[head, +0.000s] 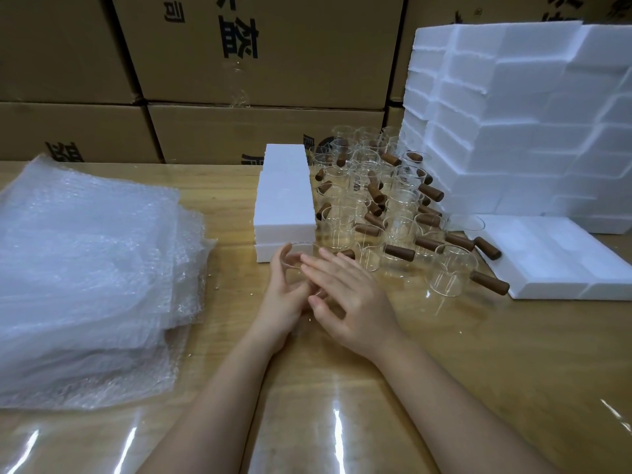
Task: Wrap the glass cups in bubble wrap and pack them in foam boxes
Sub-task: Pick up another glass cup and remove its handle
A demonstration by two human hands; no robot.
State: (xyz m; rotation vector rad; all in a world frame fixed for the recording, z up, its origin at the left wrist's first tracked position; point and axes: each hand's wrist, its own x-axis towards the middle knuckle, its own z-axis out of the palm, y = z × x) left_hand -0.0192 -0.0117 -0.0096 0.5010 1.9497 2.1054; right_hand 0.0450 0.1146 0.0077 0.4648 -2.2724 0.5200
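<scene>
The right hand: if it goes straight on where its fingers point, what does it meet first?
Most likely the glass cup that the left hand holds, just ahead of the right hand. The white foam box stands behind it, though depth is unclear.

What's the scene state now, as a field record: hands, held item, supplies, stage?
left hand: grips glass cup
right hand: fingers straight, over that cup
bubble wrap: sheet stack on table, left, untouched
other cups: wooden-handled, unwrapped, clustered between foam stacks
foam boxes: small stack by hands; tall stack at right
stage: held cup not yet wrapped
</scene>
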